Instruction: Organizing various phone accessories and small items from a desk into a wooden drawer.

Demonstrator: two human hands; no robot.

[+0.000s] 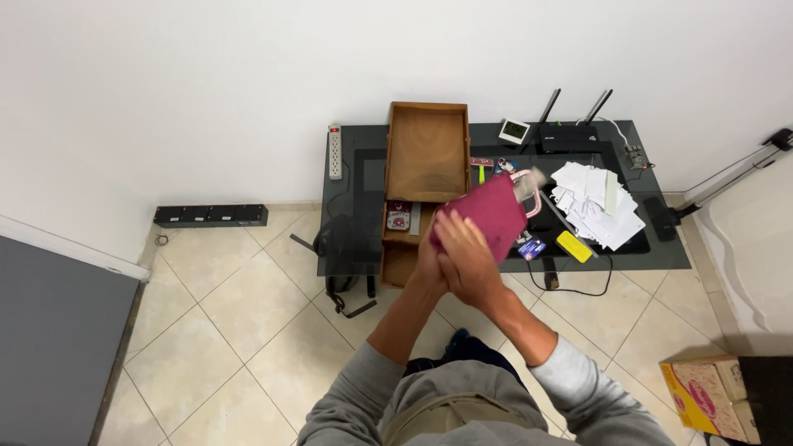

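Observation:
Both my hands are raised together over the near edge of a dark glass desk [355, 177]. My right hand [468, 252] lies on top and grips a magenta cloth pouch [489, 211] with a pink-and-white strap at its far end. My left hand [429, 266] is pressed against it from below and is mostly hidden; I cannot tell whether it grips the pouch. A wooden tray [428, 149] stands on the desk just behind the pouch, with a lower wooden tier [399, 263] under my hands.
On the desk lie a heap of white papers [596, 204], a yellow object [573, 246], a black router with two antennas [570, 136], a small digital clock [514, 130] and a white power strip [334, 152]. Another black power strip [210, 215] and a cardboard box [702, 395] are on the tiled floor.

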